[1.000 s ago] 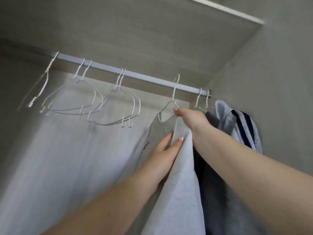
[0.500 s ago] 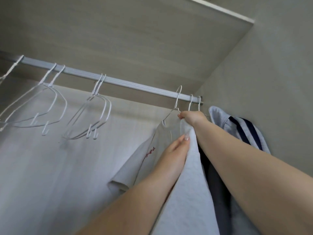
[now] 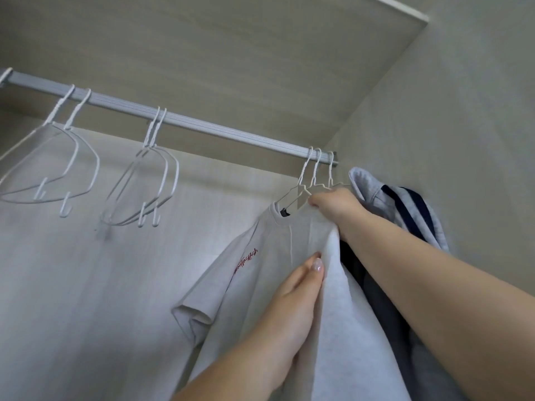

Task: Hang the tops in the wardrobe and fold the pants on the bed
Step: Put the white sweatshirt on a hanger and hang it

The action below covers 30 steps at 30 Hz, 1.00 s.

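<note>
Head view: pale grey top [image 3: 260, 270] hangs, red-lettered.

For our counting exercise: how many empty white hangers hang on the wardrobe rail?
4 fully seen: two at the left, two mid-rail. Another may be cut off at the left edge.

Wardrobe rail [image 3: 202, 127] carries empty white hangers [image 3: 144, 180], hung tops [image 3: 260, 270].
</note>
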Available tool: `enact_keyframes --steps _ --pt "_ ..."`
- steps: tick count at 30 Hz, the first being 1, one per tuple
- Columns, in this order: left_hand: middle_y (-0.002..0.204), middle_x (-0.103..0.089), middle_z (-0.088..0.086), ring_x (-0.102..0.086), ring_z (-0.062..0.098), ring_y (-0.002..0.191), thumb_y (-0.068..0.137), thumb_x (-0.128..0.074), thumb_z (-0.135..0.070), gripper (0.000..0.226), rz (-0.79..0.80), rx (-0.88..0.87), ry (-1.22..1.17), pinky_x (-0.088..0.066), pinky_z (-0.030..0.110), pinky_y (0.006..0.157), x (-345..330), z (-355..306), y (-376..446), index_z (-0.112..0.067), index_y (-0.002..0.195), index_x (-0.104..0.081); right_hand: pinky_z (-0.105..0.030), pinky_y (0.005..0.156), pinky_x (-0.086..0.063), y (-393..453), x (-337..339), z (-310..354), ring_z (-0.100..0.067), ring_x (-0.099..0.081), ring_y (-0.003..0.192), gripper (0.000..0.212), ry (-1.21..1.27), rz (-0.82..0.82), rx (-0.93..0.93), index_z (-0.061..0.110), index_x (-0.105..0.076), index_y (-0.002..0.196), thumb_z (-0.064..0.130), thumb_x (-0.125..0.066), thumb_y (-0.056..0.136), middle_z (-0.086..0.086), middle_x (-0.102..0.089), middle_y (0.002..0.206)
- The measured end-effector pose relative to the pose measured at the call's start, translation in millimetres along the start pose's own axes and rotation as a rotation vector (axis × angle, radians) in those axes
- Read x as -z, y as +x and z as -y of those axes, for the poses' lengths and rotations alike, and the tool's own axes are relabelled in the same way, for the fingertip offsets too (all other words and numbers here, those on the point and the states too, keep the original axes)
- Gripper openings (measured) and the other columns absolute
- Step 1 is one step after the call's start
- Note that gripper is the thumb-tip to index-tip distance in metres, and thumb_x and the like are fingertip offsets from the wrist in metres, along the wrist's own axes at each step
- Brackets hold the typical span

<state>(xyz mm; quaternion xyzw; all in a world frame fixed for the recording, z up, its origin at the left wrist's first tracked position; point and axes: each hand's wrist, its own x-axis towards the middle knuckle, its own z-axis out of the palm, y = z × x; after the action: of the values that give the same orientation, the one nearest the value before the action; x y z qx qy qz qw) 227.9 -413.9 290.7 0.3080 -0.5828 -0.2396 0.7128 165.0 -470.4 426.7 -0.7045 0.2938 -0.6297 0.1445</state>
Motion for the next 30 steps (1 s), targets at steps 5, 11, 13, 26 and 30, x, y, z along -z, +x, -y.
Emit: enact_keyframes --steps 5,11,13,26,30 --pt "0.131 -0.054 -0.016 -0.050 0.005 0.121 0.099 -0.045 -0.035 0.030 -0.032 0.004 0.063 -0.039 0.021 0.102 26 2 -19 -0.036 0.127 -0.055 -0.035 0.083 -0.044 -30 -3 4 -0.029 -0.051 0.109 0.036 -0.793 -0.120 0.537 0.016 -0.061 0.120 0.026 -0.055 0.087 -0.008 -0.057 0.114" --pt "0.115 -0.069 -0.011 -0.061 0.006 0.113 0.083 -0.069 -0.040 0.043 -0.028 0.017 -0.028 -0.041 0.034 0.106 54 13 -53 -0.036 0.125 -0.060 -0.036 0.083 -0.048 -95 -30 -11 -0.021 -0.060 0.101 0.035 -0.630 0.094 0.774 0.022 -0.063 0.119 0.008 -0.047 0.090 -0.002 -0.062 0.111" --pt "0.113 -0.070 -0.002 -0.062 0.014 0.112 0.085 -0.069 -0.032 0.040 -0.085 0.046 -0.070 -0.041 0.039 0.107 61 17 -65 -0.031 0.124 -0.061 -0.031 0.085 -0.048 -114 -35 -17 -0.017 -0.063 0.093 0.032 -0.336 0.124 0.622 0.020 -0.066 0.114 0.006 -0.051 0.089 0.000 -0.065 0.104" --pt "0.105 -0.072 -0.006 -0.068 0.011 0.097 0.096 -0.052 -0.031 0.022 -0.518 0.246 0.152 -0.052 0.031 0.086 96 31 -271 -0.029 0.118 -0.059 -0.026 0.075 -0.057 -350 -40 -51 -0.004 -0.067 0.086 0.038 0.780 0.490 -0.044 0.036 -0.066 0.092 -0.001 -0.057 0.089 0.008 -0.067 0.095" --pt "0.104 -0.073 -0.007 -0.069 0.010 0.096 0.093 -0.057 -0.033 0.021 -0.699 0.301 0.177 -0.053 0.028 0.081 79 35 -372 -0.031 0.114 -0.061 -0.017 0.069 -0.053 -420 -11 -61 0.000 -0.066 0.085 0.034 0.955 0.599 -0.218 0.036 -0.068 0.090 0.004 -0.060 0.089 0.012 -0.066 0.090"
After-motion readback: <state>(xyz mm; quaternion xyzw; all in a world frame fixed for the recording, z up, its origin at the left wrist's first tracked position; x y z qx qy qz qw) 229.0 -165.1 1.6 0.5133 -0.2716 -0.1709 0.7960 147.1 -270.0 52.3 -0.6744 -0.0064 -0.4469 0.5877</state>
